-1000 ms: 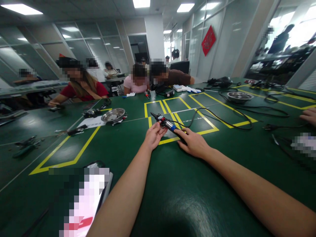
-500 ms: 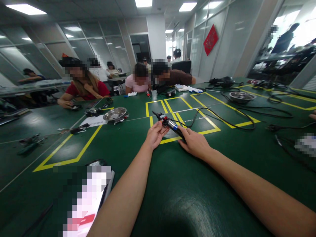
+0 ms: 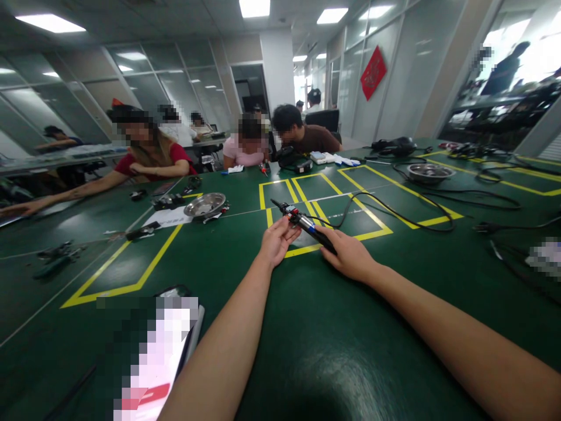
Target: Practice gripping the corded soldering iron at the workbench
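My left hand [image 3: 276,241] is at the middle of the table, palm turned up, with its thumb and fingers closed around a small black-and-red part [image 3: 290,210]. A dark pointed end sticks out from that part to the upper left. My right hand [image 3: 348,252] grips the black handle of a slim tool [image 3: 310,227] with a silver barrel and a blue band. The barrel reaches to the part in my left hand; the exact contact is too small to make out. A black cable [image 3: 366,193] runs from behind the tool to the right.
Yellow tape [image 3: 339,241] marks areas on the green table [image 3: 272,327]. Metal bowls stand left [image 3: 205,204] and right [image 3: 432,171]. A lit, blurred screen [image 3: 153,356] lies by my left forearm. Cables and a plug [image 3: 486,228] lie right. Several people sit across the table.
My hands and the tool stay almost in place. The person in red at the left has stretched an arm out along the table to the left.
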Available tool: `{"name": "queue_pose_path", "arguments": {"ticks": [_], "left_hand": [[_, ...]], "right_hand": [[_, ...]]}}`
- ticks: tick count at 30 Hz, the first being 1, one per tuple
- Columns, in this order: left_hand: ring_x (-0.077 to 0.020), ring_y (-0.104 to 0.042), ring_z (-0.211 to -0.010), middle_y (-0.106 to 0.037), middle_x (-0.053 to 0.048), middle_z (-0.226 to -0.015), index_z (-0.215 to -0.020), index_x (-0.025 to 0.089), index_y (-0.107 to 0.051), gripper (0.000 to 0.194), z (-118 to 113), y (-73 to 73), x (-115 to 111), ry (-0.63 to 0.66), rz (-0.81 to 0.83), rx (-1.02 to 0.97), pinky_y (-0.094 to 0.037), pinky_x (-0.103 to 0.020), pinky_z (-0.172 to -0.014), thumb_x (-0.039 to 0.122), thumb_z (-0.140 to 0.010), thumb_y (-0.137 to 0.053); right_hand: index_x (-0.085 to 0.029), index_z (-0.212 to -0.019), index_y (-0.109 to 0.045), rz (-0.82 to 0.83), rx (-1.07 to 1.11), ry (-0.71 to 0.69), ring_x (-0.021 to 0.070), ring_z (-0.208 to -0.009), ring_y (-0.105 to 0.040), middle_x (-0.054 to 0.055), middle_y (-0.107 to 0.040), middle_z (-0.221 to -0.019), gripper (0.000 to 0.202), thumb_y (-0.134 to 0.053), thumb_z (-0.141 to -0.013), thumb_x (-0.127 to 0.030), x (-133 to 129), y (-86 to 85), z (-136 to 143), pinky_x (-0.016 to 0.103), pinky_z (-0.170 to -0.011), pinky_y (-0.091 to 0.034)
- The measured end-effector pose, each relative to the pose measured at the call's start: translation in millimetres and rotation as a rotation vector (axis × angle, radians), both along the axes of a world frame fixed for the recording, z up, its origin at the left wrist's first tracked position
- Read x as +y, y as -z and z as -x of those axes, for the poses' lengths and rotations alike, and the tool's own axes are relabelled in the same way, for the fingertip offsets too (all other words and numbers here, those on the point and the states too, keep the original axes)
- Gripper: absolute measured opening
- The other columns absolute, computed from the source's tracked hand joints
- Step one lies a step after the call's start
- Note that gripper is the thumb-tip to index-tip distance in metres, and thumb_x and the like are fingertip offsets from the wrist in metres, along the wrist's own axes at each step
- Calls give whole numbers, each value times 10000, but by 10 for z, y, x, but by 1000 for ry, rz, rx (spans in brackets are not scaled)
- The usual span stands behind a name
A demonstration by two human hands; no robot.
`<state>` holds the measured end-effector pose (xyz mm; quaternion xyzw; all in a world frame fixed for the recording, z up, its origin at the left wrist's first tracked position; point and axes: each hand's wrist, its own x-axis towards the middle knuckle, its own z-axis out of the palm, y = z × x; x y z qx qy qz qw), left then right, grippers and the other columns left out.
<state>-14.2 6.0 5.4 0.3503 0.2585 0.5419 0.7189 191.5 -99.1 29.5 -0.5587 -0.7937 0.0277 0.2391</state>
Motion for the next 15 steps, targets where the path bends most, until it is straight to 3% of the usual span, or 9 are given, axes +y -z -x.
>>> {"name": "queue_pose_path", "arguments": {"ticks": [4, 7, 11, 15], "left_hand": [[-235, -720, -1021, -730, -130, -1140, -1179, 138, -649, 342, -46, -17, -34, 10, -43, 77, -462, -454, -1068, 192, -851, -728], [-268, -705, -1070, -704, -188, -1188, -1189, 101, -632, 326, -56, -45, -68, 23, -54, 117, -480, -448, -1043, 192, -882, -689], [-283, -707, -1065, -704, -221, -1167, -1113, 69, -643, 236, -45, -81, -102, 31, -52, 137, -503, -437, -1015, 179, -904, -645], [-269, -716, -1041, -722, -209, -1122, -1061, 73, -651, 182, -40, -103, -120, 49, -48, 159, -509, -427, -1009, 160, -903, -634]], "right_hand": [[-213, -1464, -445, -12, 216, -46, 245, -1040, -645, 113, -648, -1254, 552, -545, -927, -290, 13, 29, -34, 352, -882, -479], [-223, -1429, -483, 63, 464, 15, 187, -779, -657, 62, -701, -1012, 549, -586, -897, -314, 55, 60, -34, 317, -732, -506], [-236, -1432, -425, 195, 1040, 132, 121, -524, -557, -6, -657, -803, 648, -637, -840, -392, 174, 67, -77, 221, -448, -429], [-235, -1264, -465, 111, 1566, 193, 105, -495, -540, -37, -628, -756, 546, -684, -771, -319, 319, 4, -313, 169, -368, -381]]}}
